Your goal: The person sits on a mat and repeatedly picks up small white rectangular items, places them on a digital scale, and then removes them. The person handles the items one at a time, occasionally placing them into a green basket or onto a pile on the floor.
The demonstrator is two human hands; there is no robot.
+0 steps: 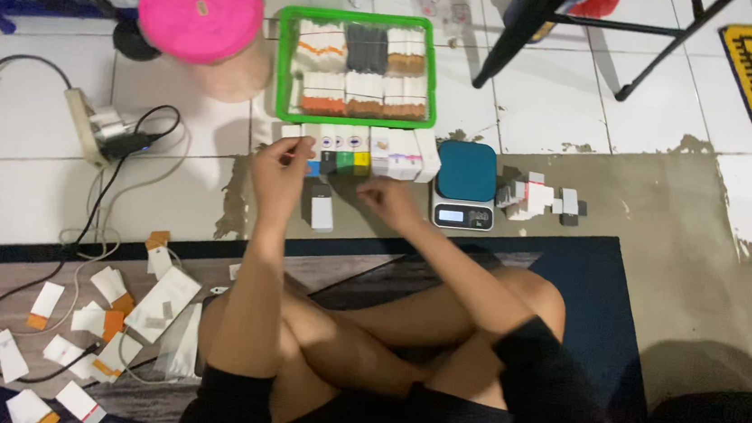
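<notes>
Sorting small cartons, I'm pinching one in my left hand (pixel 278 165); my right hand (pixel 383 199) is resting loosely curled, empty, beside the carton row (pixel 372 152); placing it comes next, I judge.

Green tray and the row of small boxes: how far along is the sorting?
Green tray already holds six stacks of packets. In hand: left hand pinches something small at the box row; right hand rests near it. Left: loose packets scattered on the mat.

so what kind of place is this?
Likely a home floor used for small packing work: white tiled floor, a small digital scale with a teal platform, and a green plastic tray of small packets.
</notes>
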